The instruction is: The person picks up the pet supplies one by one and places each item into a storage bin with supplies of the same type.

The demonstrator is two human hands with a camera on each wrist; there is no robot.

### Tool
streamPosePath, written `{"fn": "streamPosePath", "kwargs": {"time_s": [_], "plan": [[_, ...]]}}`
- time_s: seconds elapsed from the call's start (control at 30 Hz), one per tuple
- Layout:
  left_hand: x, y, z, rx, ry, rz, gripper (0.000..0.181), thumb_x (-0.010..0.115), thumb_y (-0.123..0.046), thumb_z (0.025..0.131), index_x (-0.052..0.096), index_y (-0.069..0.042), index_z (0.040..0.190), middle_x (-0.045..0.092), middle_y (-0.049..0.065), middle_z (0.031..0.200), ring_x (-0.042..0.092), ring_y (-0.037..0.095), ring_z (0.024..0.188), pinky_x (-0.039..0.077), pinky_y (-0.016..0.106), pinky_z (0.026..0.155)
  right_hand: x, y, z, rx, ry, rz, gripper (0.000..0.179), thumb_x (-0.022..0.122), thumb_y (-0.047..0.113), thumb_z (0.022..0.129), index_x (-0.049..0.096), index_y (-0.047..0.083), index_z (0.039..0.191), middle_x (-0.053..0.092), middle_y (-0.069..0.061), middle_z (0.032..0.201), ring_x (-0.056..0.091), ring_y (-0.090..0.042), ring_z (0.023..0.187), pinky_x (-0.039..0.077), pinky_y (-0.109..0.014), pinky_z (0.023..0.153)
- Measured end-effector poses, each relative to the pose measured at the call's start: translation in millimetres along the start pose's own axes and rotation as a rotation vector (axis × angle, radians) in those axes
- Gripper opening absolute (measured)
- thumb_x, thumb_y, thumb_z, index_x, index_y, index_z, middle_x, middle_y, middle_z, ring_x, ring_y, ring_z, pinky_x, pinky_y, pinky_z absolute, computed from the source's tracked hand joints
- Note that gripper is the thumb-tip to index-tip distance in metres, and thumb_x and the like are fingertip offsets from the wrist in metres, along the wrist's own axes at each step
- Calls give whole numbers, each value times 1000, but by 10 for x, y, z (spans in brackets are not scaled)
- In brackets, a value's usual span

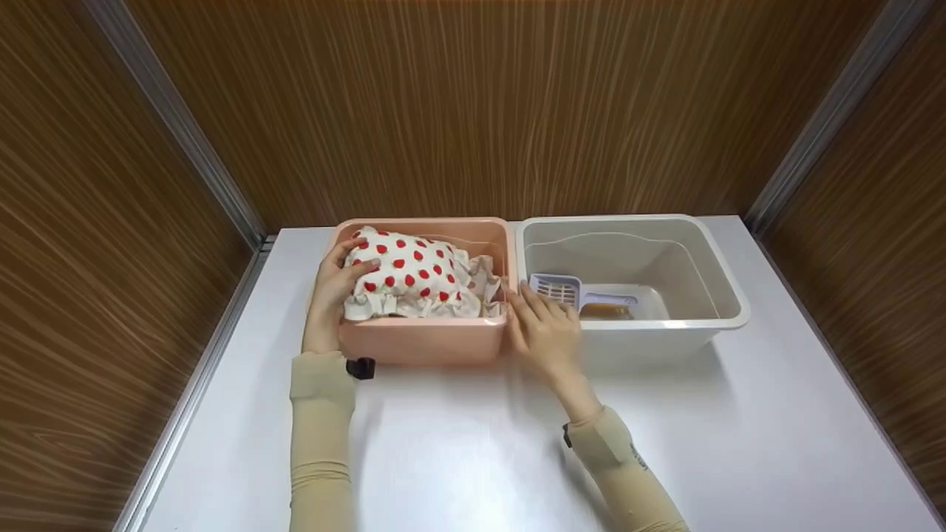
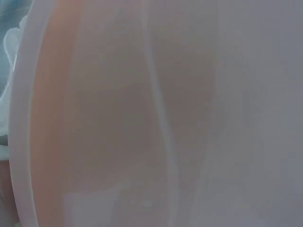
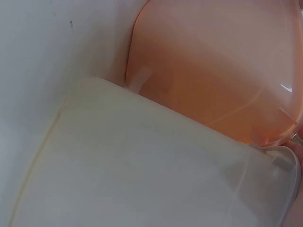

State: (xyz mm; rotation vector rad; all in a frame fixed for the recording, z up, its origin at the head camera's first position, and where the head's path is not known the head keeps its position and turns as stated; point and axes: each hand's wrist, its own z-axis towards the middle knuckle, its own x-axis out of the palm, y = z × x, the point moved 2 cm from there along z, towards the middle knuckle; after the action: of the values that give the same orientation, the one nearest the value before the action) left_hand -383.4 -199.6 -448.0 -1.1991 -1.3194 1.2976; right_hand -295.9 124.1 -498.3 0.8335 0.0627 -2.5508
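Note:
A white cushion with red strawberries and a ruffled edge (image 1: 410, 270) fills much of the pink plastic bin (image 1: 421, 343). My left hand (image 1: 332, 288) reaches over the bin's left end, its thumb and fingers spread on the cushion's left side. At the touching ends of the two bins is my right hand (image 1: 547, 332), fingers extended over the rims beside the lavender slotted scoop (image 1: 558, 290). That scoop lies inside the pale grey bin (image 1: 665, 340), its handle pointing right. In the right wrist view, the grey bin's wall (image 3: 142, 161) meets the pink one (image 3: 213, 71).
A brown item (image 1: 606, 311) lies under the scoop's handle on the grey bin's floor. Both bins stand side by side at the back of the white table (image 1: 458, 458). Wood-grain panels (image 1: 502, 111) rise behind and on both sides, with metal posts in the corners.

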Motion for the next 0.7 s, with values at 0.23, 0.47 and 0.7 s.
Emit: {"fn": "streamPosePath", "kwargs": {"time_s": [0.23, 0.47, 0.7], "plan": [[23, 5, 8, -13, 2, -35, 53, 65, 2, 89, 46, 2, 139, 34, 15, 154, 39, 26, 135, 39, 35, 108, -18, 21, -34, -21, -15, -12, 30, 58, 30, 92, 74, 16, 115, 69, -5, 120, 68, -30, 97, 49, -45, 79], [72, 31, 40, -17, 39, -25, 53, 63, 2, 91, 45, 2, 140, 29, 14, 156, 36, 28, 136, 38, 36, 108, -4, 14, -41, -20, -10, 4, 31, 59, 30, 91, 73, 16, 115, 69, -7, 120, 68, -31, 94, 47, -47, 76], [96, 92, 17, -75, 82, 35, 56, 67, 0, 89, 47, -5, 141, 34, 11, 154, 41, 27, 132, 39, 38, 107, -21, 24, -74, -11, 2, 9, 31, 58, 29, 92, 73, 16, 115, 69, -6, 121, 68, -30, 94, 47, -46, 78]]}}
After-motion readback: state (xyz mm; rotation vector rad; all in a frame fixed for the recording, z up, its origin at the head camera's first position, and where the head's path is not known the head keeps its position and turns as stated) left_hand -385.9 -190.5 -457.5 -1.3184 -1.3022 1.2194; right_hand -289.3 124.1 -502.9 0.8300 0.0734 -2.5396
